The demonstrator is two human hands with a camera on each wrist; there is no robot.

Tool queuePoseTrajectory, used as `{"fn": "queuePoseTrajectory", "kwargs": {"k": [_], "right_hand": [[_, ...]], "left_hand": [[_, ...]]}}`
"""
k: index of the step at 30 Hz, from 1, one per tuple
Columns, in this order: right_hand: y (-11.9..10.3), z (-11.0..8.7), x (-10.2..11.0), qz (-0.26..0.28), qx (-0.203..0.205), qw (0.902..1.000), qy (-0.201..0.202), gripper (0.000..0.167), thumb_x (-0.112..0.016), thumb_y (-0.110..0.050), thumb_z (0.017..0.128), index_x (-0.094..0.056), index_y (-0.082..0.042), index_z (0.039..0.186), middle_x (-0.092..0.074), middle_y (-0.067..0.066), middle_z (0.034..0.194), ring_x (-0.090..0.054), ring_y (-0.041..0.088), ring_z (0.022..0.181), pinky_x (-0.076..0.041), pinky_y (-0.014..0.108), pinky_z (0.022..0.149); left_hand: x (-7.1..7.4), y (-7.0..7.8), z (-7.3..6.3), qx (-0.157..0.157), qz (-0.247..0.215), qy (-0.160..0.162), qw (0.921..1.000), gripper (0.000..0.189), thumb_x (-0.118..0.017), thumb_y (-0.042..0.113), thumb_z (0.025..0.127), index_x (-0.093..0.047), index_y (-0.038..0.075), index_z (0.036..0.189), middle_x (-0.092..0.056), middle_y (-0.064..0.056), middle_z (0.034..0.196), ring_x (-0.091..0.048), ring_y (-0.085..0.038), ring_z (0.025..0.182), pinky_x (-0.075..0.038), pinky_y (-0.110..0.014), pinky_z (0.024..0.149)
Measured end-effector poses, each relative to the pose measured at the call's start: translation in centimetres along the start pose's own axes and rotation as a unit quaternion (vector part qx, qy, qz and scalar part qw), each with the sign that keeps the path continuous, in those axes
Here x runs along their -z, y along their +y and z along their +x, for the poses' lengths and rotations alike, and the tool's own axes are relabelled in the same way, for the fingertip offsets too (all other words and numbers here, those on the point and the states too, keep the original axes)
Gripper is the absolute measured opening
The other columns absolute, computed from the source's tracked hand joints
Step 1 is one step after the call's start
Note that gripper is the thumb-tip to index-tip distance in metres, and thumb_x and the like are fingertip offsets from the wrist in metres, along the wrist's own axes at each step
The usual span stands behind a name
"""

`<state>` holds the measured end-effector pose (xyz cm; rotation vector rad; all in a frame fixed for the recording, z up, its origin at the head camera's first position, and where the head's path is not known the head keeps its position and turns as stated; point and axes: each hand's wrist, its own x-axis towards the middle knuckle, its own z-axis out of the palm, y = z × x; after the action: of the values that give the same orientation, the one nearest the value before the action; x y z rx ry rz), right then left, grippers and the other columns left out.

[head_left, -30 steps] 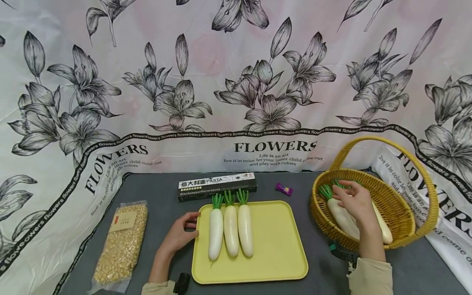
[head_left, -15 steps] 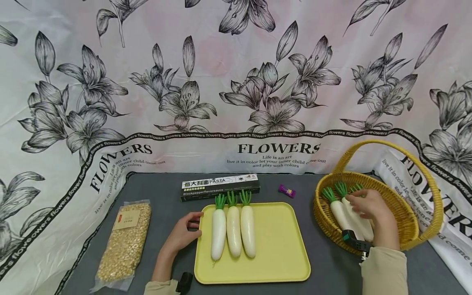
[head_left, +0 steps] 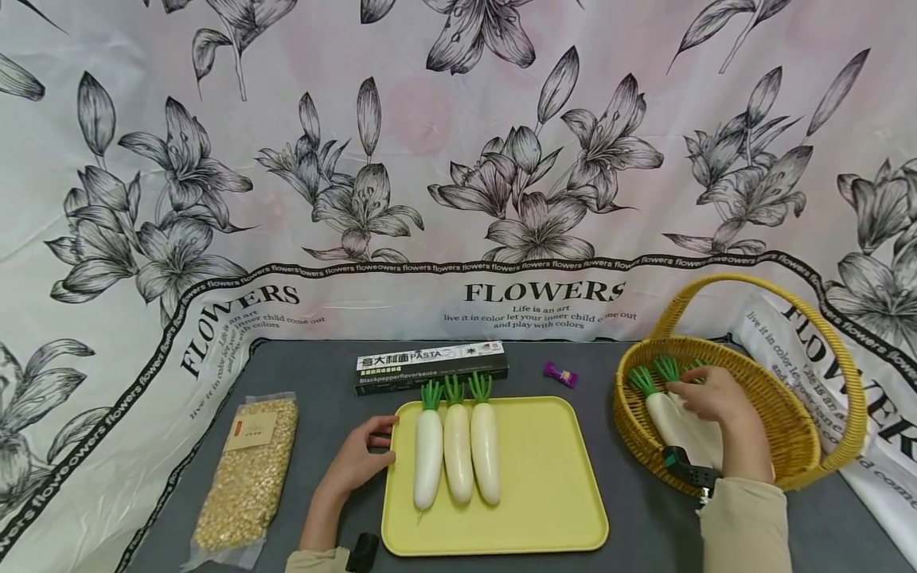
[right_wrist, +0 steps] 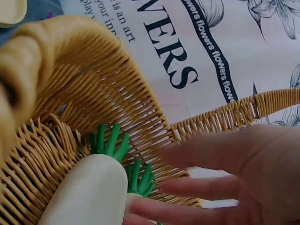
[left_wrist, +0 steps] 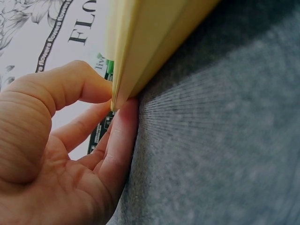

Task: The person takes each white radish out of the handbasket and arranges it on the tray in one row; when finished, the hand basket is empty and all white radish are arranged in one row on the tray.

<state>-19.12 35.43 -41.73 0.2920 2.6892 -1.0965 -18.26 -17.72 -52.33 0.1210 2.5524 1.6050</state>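
Observation:
Three white radishes with green tops lie side by side on the yellow tray (head_left: 544, 477): the left radish (head_left: 428, 461), the middle radish (head_left: 458, 458) and the right radish (head_left: 485, 455). My left hand (head_left: 356, 458) pinches the tray's left rim, thumb and fingers at its edge (left_wrist: 123, 51). My right hand (head_left: 716, 398) is inside the wicker basket (head_left: 788, 422), fingers extended over the radishes there. In the right wrist view, a near radish (right_wrist: 89, 192) lies in front, and my fingers overlap the body of another behind it. Part of the basket's contents is hidden under my hand.
A black pasta box (head_left: 430, 368) lies behind the tray, with a small purple wrapped candy (head_left: 560, 374) to its right. A clear bag of yellow kernels (head_left: 247, 477) lies at the left. The basket's tall handle (head_left: 838, 350) arches over it. A flower-print cloth (head_left: 423, 199) hangs behind.
My right hand has moved a little right and down within the basket, and the radishes there show more of their tops. My left hand has stayed at the tray's rim.

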Motion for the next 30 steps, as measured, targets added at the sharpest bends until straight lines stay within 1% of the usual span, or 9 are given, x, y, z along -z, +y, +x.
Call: {"fn": "queuePoseTrajectory", "kwargs": {"k": [4,11,16,19,20,24,26,30], "right_hand": [[-0.1,0.2,-0.2,0.025,0.003,0.9984,-0.051,0.062,-0.055,-0.026,0.099,-0.037,0.022,0.134,-0.059,0.036,0.112,-0.063,0.043,0.101,-0.054,0.049,0.082],[-0.1,0.1,-0.2,0.022,0.007,0.9960,-0.086,0.064,-0.059,-0.025,0.098,-0.036,0.021,0.137,-0.044,0.042,0.127,-0.054,0.052,0.111,-0.054,0.052,0.083],[-0.5,0.2,-0.5,0.009,-0.003,0.9927,-0.121,0.068,-0.062,-0.024,0.095,-0.031,0.019,0.139,-0.033,0.044,0.133,-0.046,0.058,0.118,-0.053,0.054,0.083],[-0.7,0.2,-1.1,0.014,-0.005,0.9902,-0.139,0.070,-0.063,-0.017,0.093,-0.026,0.019,0.140,-0.022,0.045,0.137,-0.039,0.060,0.121,-0.050,0.054,0.085],[-0.7,0.3,-1.3,0.018,-0.008,0.9894,-0.144,0.069,-0.063,-0.014,0.092,-0.025,0.019,0.140,-0.020,0.046,0.138,-0.039,0.059,0.121,-0.050,0.053,0.085],[-0.7,0.2,-1.7,0.026,-0.015,0.9881,-0.150,0.065,-0.062,-0.003,0.089,-0.025,0.018,0.138,-0.020,0.047,0.136,-0.045,0.054,0.115,-0.051,0.051,0.082],[-0.8,0.2,-1.7,0.007,-0.016,0.9897,-0.142,0.062,-0.064,-0.003,0.088,-0.030,0.018,0.135,-0.027,0.046,0.132,-0.051,0.050,0.108,-0.053,0.050,0.077],[-0.8,0.0,-1.6,-0.009,-0.013,0.9909,-0.134,0.059,-0.066,-0.005,0.087,-0.035,0.018,0.132,-0.031,0.045,0.129,-0.056,0.047,0.101,-0.055,0.050,0.076]], "left_hand": [[0.1,0.0,-0.1,0.007,-0.004,0.000,1.0000,0.055,-0.067,-0.002,0.076,-0.060,0.001,0.130,-0.060,-0.013,0.113,-0.061,-0.025,0.095,-0.053,-0.038,0.077],[0.0,0.1,0.0,0.008,0.001,-0.004,1.0000,0.055,-0.068,-0.002,0.076,-0.060,0.002,0.131,-0.060,-0.012,0.114,-0.061,-0.024,0.096,-0.052,-0.038,0.078],[-0.2,0.3,0.0,0.009,0.003,-0.004,0.9999,0.055,-0.068,-0.002,0.076,-0.060,0.002,0.130,-0.061,-0.012,0.114,-0.061,-0.025,0.096,-0.053,-0.039,0.078],[-0.3,0.3,0.0,0.009,0.001,-0.006,0.9999,0.055,-0.069,-0.002,0.076,-0.060,0.002,0.131,-0.060,-0.012,0.114,-0.061,-0.025,0.096,-0.053,-0.039,0.078],[-0.3,0.3,0.0,0.010,0.000,-0.007,0.9999,0.055,-0.069,-0.001,0.076,-0.060,0.002,0.131,-0.060,-0.012,0.114,-0.061,-0.025,0.096,-0.053,-0.039,0.079],[-0.3,0.2,0.0,0.010,-0.005,-0.009,0.9999,0.055,-0.069,-0.001,0.076,-0.060,0.003,0.131,-0.060,-0.013,0.115,-0.061,-0.025,0.097,-0.053,-0.039,0.078],[-0.2,0.1,-0.1,0.010,-0.006,-0.008,0.9999,0.056,-0.069,-0.001,0.076,-0.060,0.003,0.131,-0.060,-0.012,0.115,-0.061,-0.025,0.097,-0.053,-0.038,0.078],[-0.2,0.1,0.0,0.009,-0.006,-0.006,0.9999,0.056,-0.069,-0.001,0.076,-0.060,0.003,0.131,-0.061,-0.012,0.115,-0.061,-0.024,0.096,-0.052,-0.037,0.077]]}}
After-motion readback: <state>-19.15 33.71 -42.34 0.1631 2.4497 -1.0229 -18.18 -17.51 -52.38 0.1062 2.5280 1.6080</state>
